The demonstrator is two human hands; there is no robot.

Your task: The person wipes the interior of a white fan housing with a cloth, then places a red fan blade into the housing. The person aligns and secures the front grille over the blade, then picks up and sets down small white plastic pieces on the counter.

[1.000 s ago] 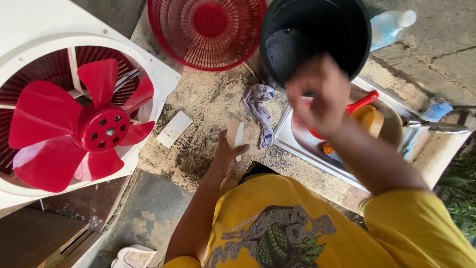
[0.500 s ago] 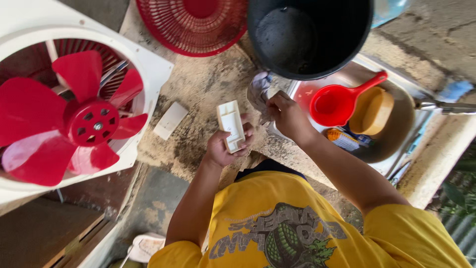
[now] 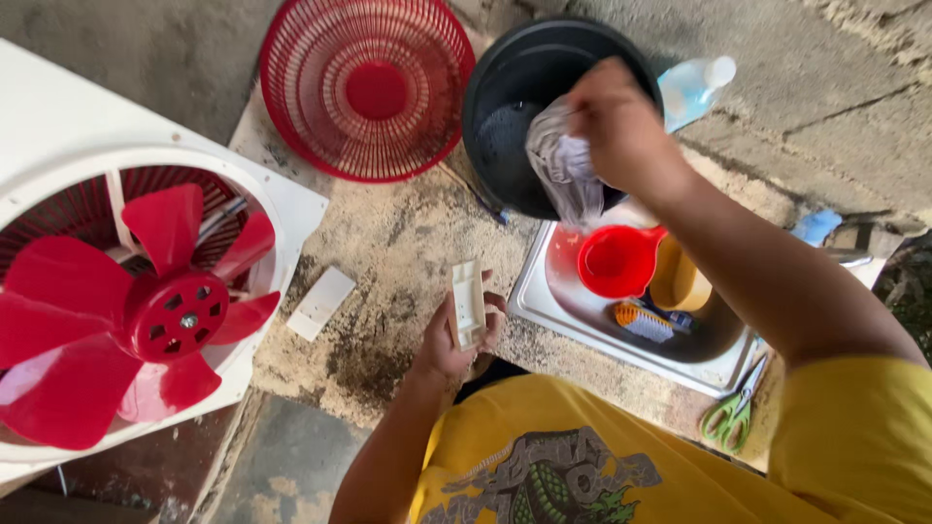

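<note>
Work surface: a rough, stained concrete slab [image 3: 408,243], pale and sandy with dark blotches. A grey concrete wall or floor runs along the 12 o'clock edge; a darker lower floor shows at 7 o'clock.

Left hand [image 3: 456,340]: at 6 o'clock of centre, fingers curled closed around a small cream plastic part [image 3: 468,303], held upright above the slab. The underside of the part is covered by the palm.

Right hand [image 3: 621,126]: at 1 o'clock, fingers pinched shut on a crumpled grey cloth [image 3: 565,170]. The cloth hangs from the fingertips over the rim of a black bucket [image 3: 515,97]. Whether its lower end touches the bucket cannot be determined.

Surrounding items:
- Red fan grille [image 3: 369,89], lying flat at 11 o'clock, just beside the bucket.
- White box fan [image 3: 87,165] with red blades [image 3: 165,315], at 9 o'clock; cut off by the left frame edge.
- Flat white plastic piece [image 3: 321,303] on the slab, between fan and left hand.
- Steel basin [image 3: 544,296] at 4 o'clock, holding a red scoop [image 3: 617,262], a tan bowl [image 3: 680,281] and an orange brush [image 3: 643,320]; partly hidden by the right forearm.
- Green-handled scissors [image 3: 733,408] at 4 o'clock, beside the basin's rim.
- Clear bottle [image 3: 691,87] at 1 o'clock, its lower part hidden behind the hand and bucket.

The bucket's contents are too dark to make out.
</note>
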